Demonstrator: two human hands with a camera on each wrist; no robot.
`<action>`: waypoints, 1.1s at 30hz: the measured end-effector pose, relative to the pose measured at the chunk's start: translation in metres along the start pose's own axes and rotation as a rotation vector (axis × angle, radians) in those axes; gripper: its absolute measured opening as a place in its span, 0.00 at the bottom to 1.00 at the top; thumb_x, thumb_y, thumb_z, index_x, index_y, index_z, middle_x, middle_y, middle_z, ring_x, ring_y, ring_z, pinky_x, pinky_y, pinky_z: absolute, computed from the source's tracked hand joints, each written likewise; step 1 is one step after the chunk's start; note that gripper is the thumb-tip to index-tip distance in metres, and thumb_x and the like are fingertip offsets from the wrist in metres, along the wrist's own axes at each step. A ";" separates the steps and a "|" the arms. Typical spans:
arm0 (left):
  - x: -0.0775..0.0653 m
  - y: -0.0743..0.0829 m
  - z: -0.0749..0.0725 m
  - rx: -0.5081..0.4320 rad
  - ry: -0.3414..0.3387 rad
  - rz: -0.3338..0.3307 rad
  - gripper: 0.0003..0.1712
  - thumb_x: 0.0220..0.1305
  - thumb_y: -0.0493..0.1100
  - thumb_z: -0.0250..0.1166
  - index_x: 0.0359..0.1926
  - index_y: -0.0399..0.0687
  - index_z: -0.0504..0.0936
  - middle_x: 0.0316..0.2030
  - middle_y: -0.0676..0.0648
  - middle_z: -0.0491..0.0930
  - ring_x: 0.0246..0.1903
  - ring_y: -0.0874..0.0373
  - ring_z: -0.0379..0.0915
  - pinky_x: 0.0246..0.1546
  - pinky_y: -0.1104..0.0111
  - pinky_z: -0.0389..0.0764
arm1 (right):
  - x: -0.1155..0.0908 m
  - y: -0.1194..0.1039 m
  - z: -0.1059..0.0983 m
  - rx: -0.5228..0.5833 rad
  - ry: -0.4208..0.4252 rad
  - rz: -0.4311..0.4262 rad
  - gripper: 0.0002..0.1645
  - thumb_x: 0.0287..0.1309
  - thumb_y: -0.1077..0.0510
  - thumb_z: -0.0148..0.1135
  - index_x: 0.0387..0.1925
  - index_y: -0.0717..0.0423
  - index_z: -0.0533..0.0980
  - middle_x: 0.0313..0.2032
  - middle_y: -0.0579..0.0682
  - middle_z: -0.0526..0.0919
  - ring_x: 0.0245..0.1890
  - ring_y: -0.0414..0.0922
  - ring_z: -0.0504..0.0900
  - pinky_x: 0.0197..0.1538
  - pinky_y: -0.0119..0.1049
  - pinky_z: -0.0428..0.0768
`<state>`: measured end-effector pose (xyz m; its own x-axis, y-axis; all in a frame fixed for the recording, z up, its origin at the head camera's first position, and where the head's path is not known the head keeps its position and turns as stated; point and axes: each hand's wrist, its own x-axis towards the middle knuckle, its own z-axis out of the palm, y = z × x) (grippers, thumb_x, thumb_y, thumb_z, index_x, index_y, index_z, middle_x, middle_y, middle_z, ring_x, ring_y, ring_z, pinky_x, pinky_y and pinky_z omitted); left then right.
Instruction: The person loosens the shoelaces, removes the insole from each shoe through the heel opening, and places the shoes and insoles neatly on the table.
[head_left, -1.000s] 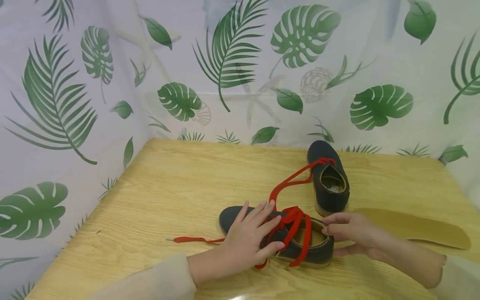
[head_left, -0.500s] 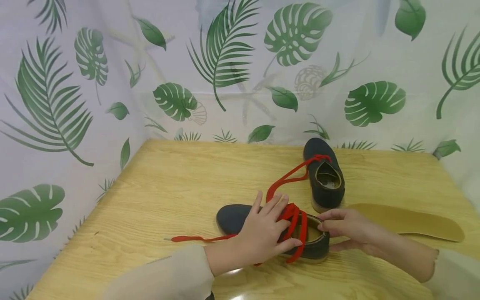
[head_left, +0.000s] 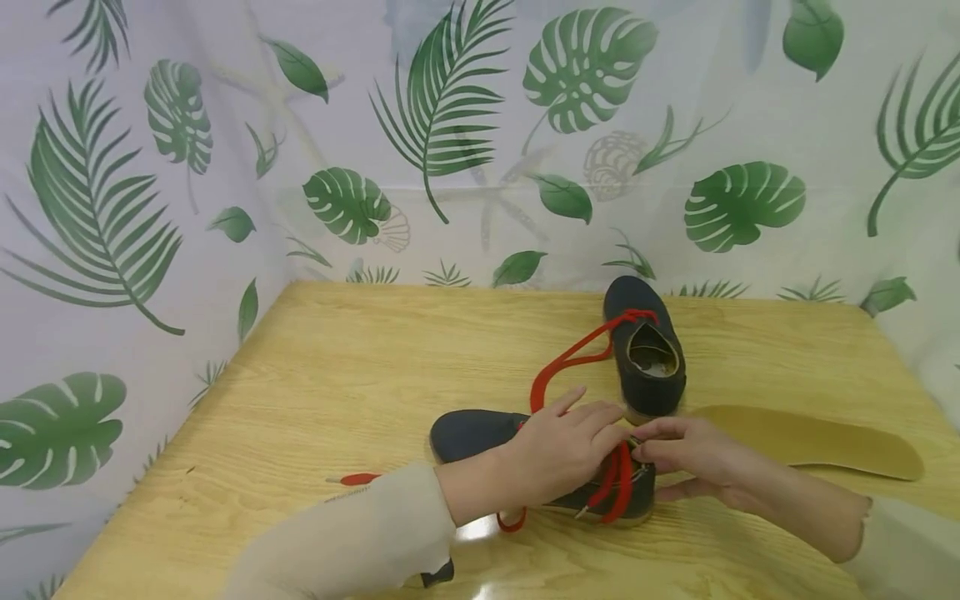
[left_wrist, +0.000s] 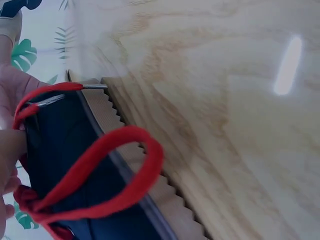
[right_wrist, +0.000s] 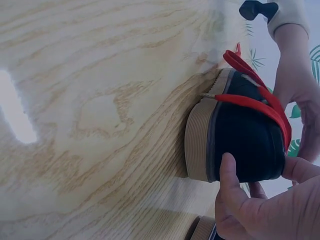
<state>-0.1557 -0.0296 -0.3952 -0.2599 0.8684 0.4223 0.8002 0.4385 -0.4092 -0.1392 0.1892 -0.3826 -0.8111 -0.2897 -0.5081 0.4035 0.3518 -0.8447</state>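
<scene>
A dark blue lace-up shoe [head_left: 468, 433] with red laces [head_left: 621, 479] lies on its sole at the front of the table, toe to the left. My left hand [head_left: 562, 446] lies across its laced part, with fingers reaching over the opening toward the heel; their tips are partly hidden. My right hand [head_left: 701, 458] grips the heel, with fingers on the collar edge and the back, as the right wrist view shows. In the left wrist view a red lace loop [left_wrist: 152, 160] hangs down the shoe's side, and metal-tipped lace ends lie near the heel.
A matching shoe [head_left: 654, 393] stands behind, toe toward the back wall, its red lace trailing left. A tan insole [head_left: 817, 437] lies on the right. The wooden table [head_left: 337, 358] meets a leaf-printed cloth [head_left: 465, 233] at the back and left.
My left hand has slid right along the shoe, from the front lacing to over the opening, shifting the laces toward the heel. My right hand keeps its grip on the heel.
</scene>
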 end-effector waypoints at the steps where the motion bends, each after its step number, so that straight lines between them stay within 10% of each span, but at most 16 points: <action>1: 0.002 0.001 0.000 0.027 -0.046 0.002 0.19 0.68 0.43 0.58 0.58 0.49 0.75 0.58 0.49 0.75 0.59 0.60 0.71 0.62 0.60 0.68 | 0.000 0.000 0.000 0.000 0.001 -0.002 0.29 0.63 0.58 0.54 0.60 0.72 0.63 0.50 0.59 0.78 0.41 0.46 0.79 0.43 0.47 0.83; 6: 0.012 0.004 0.005 0.162 -0.262 0.031 0.27 0.71 0.49 0.53 0.69 0.55 0.64 0.66 0.52 0.66 0.66 0.60 0.61 0.66 0.59 0.62 | 0.000 0.002 -0.002 0.004 -0.006 -0.004 0.30 0.63 0.58 0.54 0.61 0.73 0.62 0.51 0.60 0.77 0.42 0.46 0.80 0.43 0.47 0.83; 14: 0.023 -0.005 0.005 0.061 -0.359 0.038 0.25 0.69 0.50 0.55 0.66 0.57 0.69 0.63 0.55 0.70 0.64 0.63 0.64 0.66 0.61 0.62 | 0.001 0.004 -0.003 0.018 -0.018 -0.006 0.30 0.64 0.59 0.52 0.61 0.74 0.61 0.50 0.58 0.77 0.42 0.46 0.79 0.44 0.48 0.82; 19: 0.033 -0.031 -0.011 -0.140 -0.334 -0.105 0.24 0.65 0.42 0.58 0.63 0.54 0.73 0.59 0.55 0.75 0.59 0.65 0.70 0.62 0.67 0.68 | 0.002 0.004 -0.003 0.032 -0.016 0.007 0.27 0.63 0.58 0.55 0.59 0.70 0.65 0.45 0.53 0.80 0.41 0.46 0.80 0.43 0.48 0.83; 23: 0.041 -0.065 -0.028 -0.255 -0.325 -0.276 0.24 0.64 0.36 0.56 0.61 0.55 0.74 0.50 0.55 0.82 0.44 0.61 0.80 0.34 0.73 0.80 | 0.002 0.003 -0.003 0.041 -0.006 0.010 0.24 0.62 0.58 0.56 0.56 0.67 0.68 0.44 0.52 0.79 0.44 0.50 0.77 0.43 0.48 0.83; 33: 0.050 -0.132 -0.037 -0.289 -0.416 -0.536 0.26 0.68 0.36 0.50 0.66 0.53 0.69 0.28 0.48 0.83 0.19 0.60 0.61 0.14 0.74 0.57 | 0.001 0.002 -0.003 0.042 -0.005 0.019 0.24 0.61 0.57 0.58 0.56 0.65 0.70 0.46 0.53 0.78 0.46 0.52 0.76 0.44 0.47 0.82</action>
<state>-0.2540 -0.0525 -0.2905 -0.7931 0.5930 0.1391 0.6010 0.7990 0.0209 -0.1403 0.1925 -0.3845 -0.8010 -0.2884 -0.5246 0.4359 0.3198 -0.8413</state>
